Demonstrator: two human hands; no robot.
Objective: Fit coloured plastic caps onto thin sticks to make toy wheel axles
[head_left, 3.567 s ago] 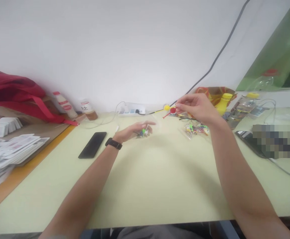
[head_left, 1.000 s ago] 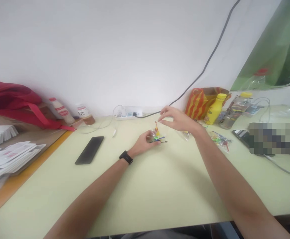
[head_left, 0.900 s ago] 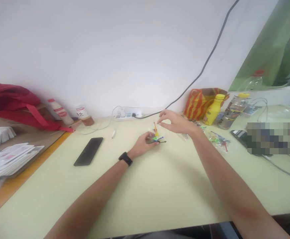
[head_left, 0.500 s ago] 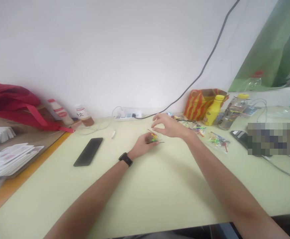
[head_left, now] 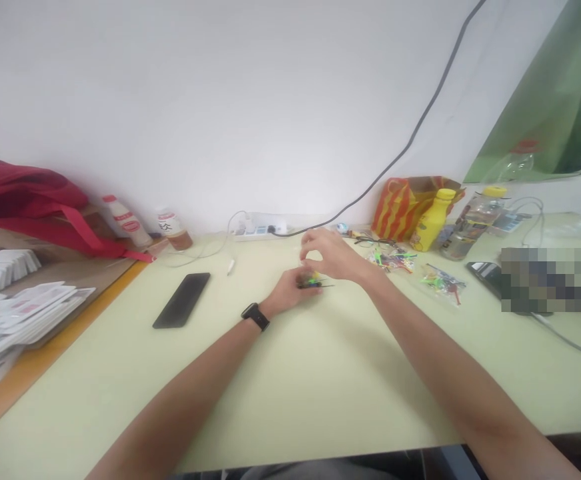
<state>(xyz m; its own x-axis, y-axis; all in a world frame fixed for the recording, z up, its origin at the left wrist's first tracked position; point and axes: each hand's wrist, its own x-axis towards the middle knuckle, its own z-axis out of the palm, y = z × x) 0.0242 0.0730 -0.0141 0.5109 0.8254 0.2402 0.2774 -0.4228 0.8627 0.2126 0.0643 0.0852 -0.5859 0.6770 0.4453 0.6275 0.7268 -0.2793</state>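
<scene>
Left hand (head_left: pixel 290 292) low over the middle of the counter (head_left: pixel 280 393), grip curled around a bundle of small coloured pieces (head_left: pixel 313 276), yellow and green showing; a thin dark tip pokes out to the right. Black watch (head_left: pixel 256 317) on the left wrist. Right hand (head_left: pixel 331 256) just above and right of the bundle, thumb and fingers bent toward each other, narrow gap; can't tell if that grip holds anything.

Right of the right hand: two clear packets of coloured pieces, the farther packet (head_left: pixel 394 259) and the nearer packet (head_left: pixel 442 284). Behind them, far right: striped bag (head_left: pixel 389 208), yellow bottle (head_left: pixel 431 223) in front of it, clear bottle (head_left: pixel 472 225) beside that. Dark phone (head_left: pixel 182 301) flat, left of the left hand. Power strip (head_left: pixel 256 227) far middle against wall. Red bag (head_left: pixel 23 193) far left, paper stacks (head_left: pixel 30 313) nearer.
</scene>
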